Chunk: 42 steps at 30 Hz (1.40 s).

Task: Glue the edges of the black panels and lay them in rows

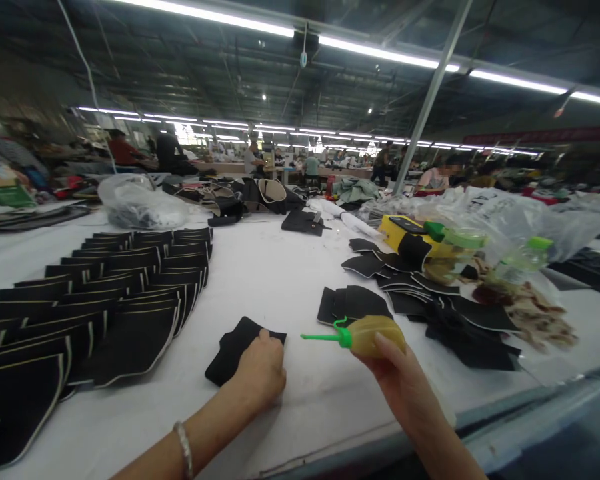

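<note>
From where I stand, a person at a white table (260, 267) has both bare hands out in front. The left hand (264, 368) rests on a small black piece (230, 351), its fingers bunched together over the piece's right part; whether they pinch it or only press it down, I cannot tell. The piece lies on the table just left of the middle, its length slanting from near left to far right. The right hand (397, 367), to the right and well apart from the left one, is closed around an amber bottle (377, 335), gripping its round body from the near side. The bottle is tipped on its side, its long axis running across the view, so that its thin green nozzle (325, 338) points left, straight towards the left hand and the piece. The tip stops short of the piece's right corner, near it but with a strip of white between; how high it hangs above the table is hard to judge. The left hand is the nearer to the piece. Overlapping rows of black panels (145, 327) fill the table's left side, and loose black scraps (363, 303) lie beyond the bottle.
</note>
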Available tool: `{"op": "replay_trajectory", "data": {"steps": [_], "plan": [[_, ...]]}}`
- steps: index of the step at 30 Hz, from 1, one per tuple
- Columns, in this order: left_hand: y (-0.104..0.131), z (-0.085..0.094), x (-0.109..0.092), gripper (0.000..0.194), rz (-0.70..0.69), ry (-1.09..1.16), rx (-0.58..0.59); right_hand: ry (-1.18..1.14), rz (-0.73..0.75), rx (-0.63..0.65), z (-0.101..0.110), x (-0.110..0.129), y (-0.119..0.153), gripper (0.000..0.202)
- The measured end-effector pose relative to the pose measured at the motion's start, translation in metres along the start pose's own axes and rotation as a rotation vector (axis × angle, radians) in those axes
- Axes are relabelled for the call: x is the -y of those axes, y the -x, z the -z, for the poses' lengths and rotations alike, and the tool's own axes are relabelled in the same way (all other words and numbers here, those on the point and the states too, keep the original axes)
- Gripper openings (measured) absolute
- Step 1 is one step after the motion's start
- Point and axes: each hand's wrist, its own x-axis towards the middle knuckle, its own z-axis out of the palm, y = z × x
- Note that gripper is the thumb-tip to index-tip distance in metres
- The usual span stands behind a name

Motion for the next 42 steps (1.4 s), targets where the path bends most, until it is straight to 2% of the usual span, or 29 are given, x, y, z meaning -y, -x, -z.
{"op": "replay_trajectory", "data": {"steps": [3,8,14,19,32,35,39,42], "plan": [[-0.003,0.0,0.01,0.026,-0.049,0.031,-0.017,0.124,0.099,0.005,-0.003,0.003,-0.001,0.051],[-0.007,-0.004,0.028,0.034,-0.133,0.157,-0.063,0.279,0.18,0.058,-0.014,-0.001,-0.004,0.056],[-0.011,-0.006,0.031,0.042,-0.176,0.241,-0.068,0.637,0.362,0.145,-0.025,-0.013,-0.011,0.055],[-0.015,-0.008,0.034,0.043,-0.195,0.277,-0.059,0.858,0.492,0.268,-0.031,-0.018,-0.018,0.051],[-0.014,-0.013,0.037,0.039,-0.206,0.282,-0.082,1.058,0.698,0.506,-0.038,-0.024,-0.03,0.054],[-0.012,-0.013,0.037,0.035,-0.215,0.273,-0.081,1.062,0.688,0.535,-0.037,-0.023,-0.029,0.052],[-0.011,-0.014,0.038,0.035,-0.23,0.261,-0.082,1.051,0.592,0.494,-0.036,-0.021,-0.031,0.05],[-0.011,-0.014,0.037,0.039,-0.231,0.259,-0.084,1.041,0.579,0.46,-0.035,-0.022,-0.035,0.049]]}}
